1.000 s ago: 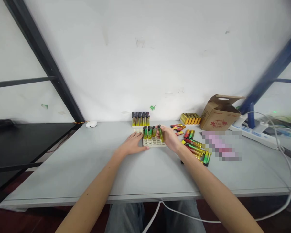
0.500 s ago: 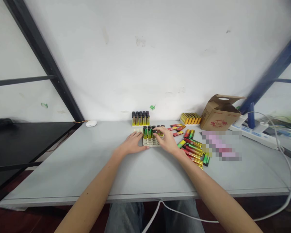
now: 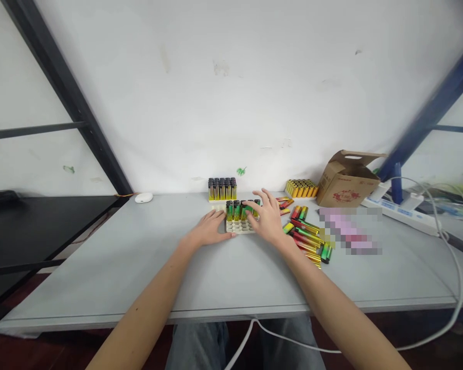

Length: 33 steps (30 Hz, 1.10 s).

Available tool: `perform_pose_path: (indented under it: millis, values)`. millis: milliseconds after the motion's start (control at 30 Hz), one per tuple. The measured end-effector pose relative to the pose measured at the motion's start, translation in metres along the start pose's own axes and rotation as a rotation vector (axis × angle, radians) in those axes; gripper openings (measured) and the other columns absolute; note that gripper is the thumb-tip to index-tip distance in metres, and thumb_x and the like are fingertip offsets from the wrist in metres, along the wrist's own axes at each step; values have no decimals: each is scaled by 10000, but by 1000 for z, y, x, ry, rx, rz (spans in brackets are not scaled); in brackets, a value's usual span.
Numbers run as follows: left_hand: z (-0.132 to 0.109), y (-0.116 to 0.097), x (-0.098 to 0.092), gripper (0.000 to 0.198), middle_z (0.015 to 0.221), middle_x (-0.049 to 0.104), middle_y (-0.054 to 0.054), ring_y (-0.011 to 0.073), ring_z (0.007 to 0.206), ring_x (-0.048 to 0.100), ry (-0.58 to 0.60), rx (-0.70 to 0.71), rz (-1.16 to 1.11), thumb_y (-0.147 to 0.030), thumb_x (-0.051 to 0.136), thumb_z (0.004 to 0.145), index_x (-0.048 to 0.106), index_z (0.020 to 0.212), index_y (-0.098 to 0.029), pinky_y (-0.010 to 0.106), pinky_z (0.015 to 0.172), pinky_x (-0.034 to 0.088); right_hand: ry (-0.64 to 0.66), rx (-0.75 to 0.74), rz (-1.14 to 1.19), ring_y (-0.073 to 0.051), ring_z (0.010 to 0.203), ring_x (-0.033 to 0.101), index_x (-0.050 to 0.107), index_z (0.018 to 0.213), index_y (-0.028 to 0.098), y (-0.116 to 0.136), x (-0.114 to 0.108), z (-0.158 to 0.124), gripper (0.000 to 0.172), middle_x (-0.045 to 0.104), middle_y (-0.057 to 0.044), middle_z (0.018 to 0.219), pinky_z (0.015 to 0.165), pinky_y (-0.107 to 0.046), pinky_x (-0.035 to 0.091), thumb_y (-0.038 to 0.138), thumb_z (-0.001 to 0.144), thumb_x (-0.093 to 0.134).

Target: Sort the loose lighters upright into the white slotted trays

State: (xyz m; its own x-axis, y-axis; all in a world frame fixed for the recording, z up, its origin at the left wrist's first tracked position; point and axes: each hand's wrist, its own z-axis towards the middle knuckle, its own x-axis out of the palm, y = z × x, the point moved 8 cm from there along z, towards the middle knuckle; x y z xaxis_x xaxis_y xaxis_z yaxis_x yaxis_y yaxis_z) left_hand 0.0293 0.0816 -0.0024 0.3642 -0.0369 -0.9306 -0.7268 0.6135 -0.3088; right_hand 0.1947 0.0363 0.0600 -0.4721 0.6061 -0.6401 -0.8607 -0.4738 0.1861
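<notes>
Nearest you, the loose lighters [image 3: 307, 237] lie heaped just beyond your right wrist; a careless sweep of that arm could scatter them toward the right edge of the tabletop [image 3: 139, 293].

Between your hands, near the middle of the tabletop, sits the honeycomb tray [image 3: 235, 226], with bare cells along its near edge and upright lighters [image 3: 236, 210] behind them. One that met a cell's rim instead of its hole could lean, and since they stand so close together, your fingers could tip a neighbour. An uneven push could slide the tray if you eased its support.

Your left hand [image 3: 210, 227] is spread palm down, gripping nothing, resting against the tray's left edge with the thumb at its near left corner. Your right hand [image 3: 268, 218] is over its right edge, thumb and forefinger slightly parted at the upright lighters, other fingers raised and fanned; whether it pinches one I cannot tell.

Along the tabletop's far edge stand black-topped lighters [image 3: 223, 190], yellow cylinders [image 3: 301, 188] and an open cardboard box [image 3: 347, 187].
</notes>
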Motion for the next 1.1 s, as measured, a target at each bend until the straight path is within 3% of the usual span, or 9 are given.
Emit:
perform_pose_path:
  millis: [133, 400, 533, 700, 733, 833, 933, 1100]
  values:
    - [-1, -1, 0, 750, 1466, 479, 85, 326, 1394, 365, 17, 1, -2, -727, 511, 814, 443, 1404, -269, 454, 1139, 287, 88, -21, 9, -346, 1410, 288, 637, 1262, 251, -1, 9, -2, 383, 452, -127, 1430, 1100, -544, 333, 242, 897, 523]
    - [1, -3, -3, 701, 1383, 547, 84, 332, 1329, 438, -10, 23, -10, -712, 544, 808, 501, 1351, -271, 461, 1121, 322, 77, 37, 147, -287, 1307, 423, 621, 1277, 231, -9, 13, -2, 396, 573, -113, 1278, 1108, -475, 366, 227, 933, 424]
    - [1, -5, -6, 676, 1301, 580, 107, 334, 1258, 494, -40, 21, -33, -689, 599, 779, 550, 1286, -244, 458, 1092, 367, 9, 51, 232, -279, 1235, 498, 590, 1291, 224, -17, 5, 3, 413, 602, -111, 1256, 1074, -473, 391, 206, 919, 410]
    - [0, -1, -5, 736, 1355, 521, 122, 349, 1290, 461, -18, -25, -69, -707, 606, 752, 530, 1310, -234, 447, 1071, 395, -129, 141, 326, -275, 1122, 583, 593, 1232, 189, -55, -21, 11, 408, 645, -119, 1189, 1000, -475, 446, 181, 849, 454]
    - [-1, 0, -4, 744, 1357, 517, 123, 352, 1296, 454, -9, -37, -67, -717, 601, 750, 530, 1311, -233, 446, 1072, 393, -84, 157, 350, -267, 1071, 608, 617, 1188, 187, -63, -24, 12, 389, 654, -116, 1164, 949, -456, 482, 172, 830, 465]
    - [-1, 4, -2, 772, 1354, 513, 126, 352, 1302, 446, 14, -61, -61, -744, 587, 740, 524, 1315, -233, 443, 1070, 396, 265, 134, 368, -264, 1025, 637, 692, 1068, 218, -78, -21, 5, 329, 703, -85, 1081, 870, -433, 527, 168, 798, 511]
    - [-1, 5, -2, 790, 1365, 507, 122, 346, 1312, 434, 17, -60, -65, -764, 568, 738, 512, 1325, -239, 445, 1070, 394, 555, -42, 286, -316, 1219, 550, 731, 1066, 280, -77, -24, -15, 349, 673, -50, 1233, 1006, -506, 448, 200, 740, 633]
    - [-2, 3, -3, 785, 1366, 510, 115, 335, 1319, 428, 34, -73, -69, -760, 561, 746, 490, 1339, -249, 438, 1071, 389, 687, -57, 199, -331, 1164, 588, 782, 877, 297, -83, -21, -34, 179, 698, -53, 1167, 978, -501, 451, 258, 733, 683]
